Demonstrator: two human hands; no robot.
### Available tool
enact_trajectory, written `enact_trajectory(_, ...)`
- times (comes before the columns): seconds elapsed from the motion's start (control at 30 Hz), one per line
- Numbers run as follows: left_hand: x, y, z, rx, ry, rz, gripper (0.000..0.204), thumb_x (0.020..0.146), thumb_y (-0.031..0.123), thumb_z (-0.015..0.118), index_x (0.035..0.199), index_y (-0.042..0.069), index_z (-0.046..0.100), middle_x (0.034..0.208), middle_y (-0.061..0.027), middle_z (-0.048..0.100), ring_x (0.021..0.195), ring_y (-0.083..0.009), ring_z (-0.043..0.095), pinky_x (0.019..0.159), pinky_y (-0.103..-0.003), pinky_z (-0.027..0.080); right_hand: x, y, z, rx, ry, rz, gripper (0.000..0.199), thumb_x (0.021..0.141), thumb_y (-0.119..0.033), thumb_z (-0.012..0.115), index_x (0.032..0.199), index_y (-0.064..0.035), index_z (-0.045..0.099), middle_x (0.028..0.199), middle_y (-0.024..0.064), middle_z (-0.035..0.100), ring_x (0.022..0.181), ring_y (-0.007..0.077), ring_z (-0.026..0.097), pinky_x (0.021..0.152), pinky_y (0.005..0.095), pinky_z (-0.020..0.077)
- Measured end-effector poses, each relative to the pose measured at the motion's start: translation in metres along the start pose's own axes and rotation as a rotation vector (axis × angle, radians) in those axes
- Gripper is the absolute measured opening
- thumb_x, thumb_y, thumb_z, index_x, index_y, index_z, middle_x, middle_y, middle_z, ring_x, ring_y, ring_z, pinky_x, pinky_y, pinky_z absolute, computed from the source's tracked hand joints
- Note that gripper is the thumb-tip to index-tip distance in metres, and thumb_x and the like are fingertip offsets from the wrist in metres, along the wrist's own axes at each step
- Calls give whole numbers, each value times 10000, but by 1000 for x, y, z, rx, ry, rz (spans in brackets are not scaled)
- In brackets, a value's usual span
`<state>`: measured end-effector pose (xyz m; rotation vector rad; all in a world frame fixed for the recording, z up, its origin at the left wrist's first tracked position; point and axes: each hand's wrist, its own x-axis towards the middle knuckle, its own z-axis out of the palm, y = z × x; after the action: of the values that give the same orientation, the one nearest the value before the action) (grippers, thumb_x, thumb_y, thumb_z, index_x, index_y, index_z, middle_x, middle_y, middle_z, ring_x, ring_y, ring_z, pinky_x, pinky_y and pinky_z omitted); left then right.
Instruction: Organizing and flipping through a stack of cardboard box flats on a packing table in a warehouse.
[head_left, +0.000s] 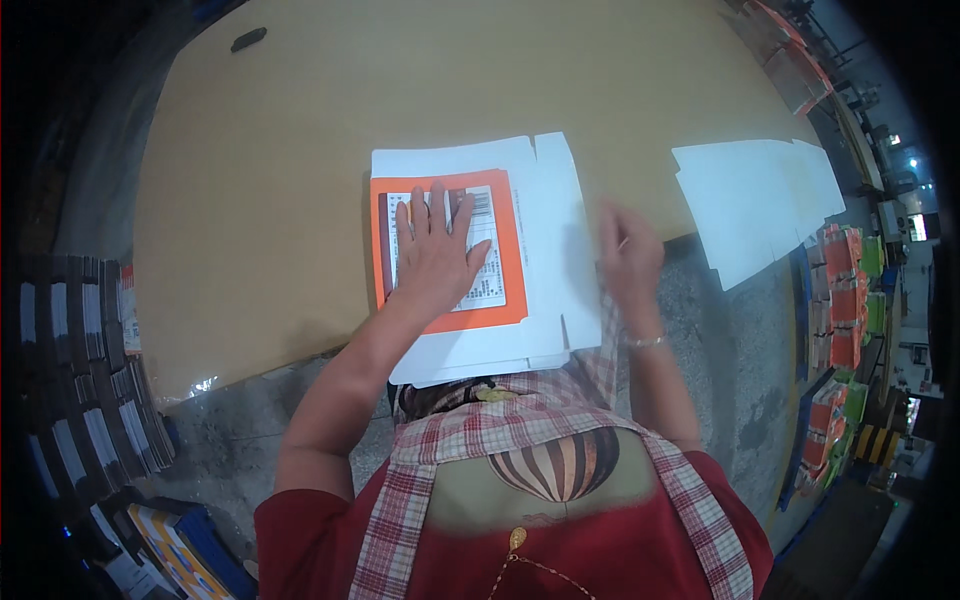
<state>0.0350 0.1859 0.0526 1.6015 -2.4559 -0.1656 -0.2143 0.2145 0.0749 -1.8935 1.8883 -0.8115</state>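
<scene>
Flat on the table in front of me lies a small pile of white cardboard sheets (555, 240), cut with slots and notches along its edges. An orange printed panel (513, 255) with a white label area and a barcode is on top. My left hand (435, 245) rests palm down on this panel, fingers spread. Just beyond the pile's right edge, my right hand (632, 262) hovers with its fingers curled in, a little blurred. Whatever it may hold is hidden.
Another white cut cardboard sheet (760, 205) overhangs the brown table's (250, 220) right edge. A small dark object (249, 40) lies at the far left. Stacks of dark-and-white flat goods (90, 350) stand left; orange and green stacks (845, 300) stand right.
</scene>
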Motion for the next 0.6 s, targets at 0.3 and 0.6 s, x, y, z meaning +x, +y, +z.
enact_trajectory(0.3, -5, -4, 22, 48, 49, 36, 656, 965, 436, 461, 1484, 58, 329, 1550, -250, 195, 1452, -397, 147, 1155, -576, 68, 9, -28, 51, 533, -215, -311, 735, 955, -547, 424, 1443, 2, 387, 1538, 209, 296, 1477, 299, 168, 1191, 456, 64)
enact_trajectory(0.6, -4, -1, 17, 103, 99, 110, 536, 946, 430, 523, 1459, 358, 385, 1551, -156, 250, 1381, -520, 203, 1091, -663, 155, -58, -50, 31, -409, -253, -473, 783, 902, -509, 537, 1396, 82, 392, 1482, 198, 378, 1426, 311, 286, 1171, 533, 121)
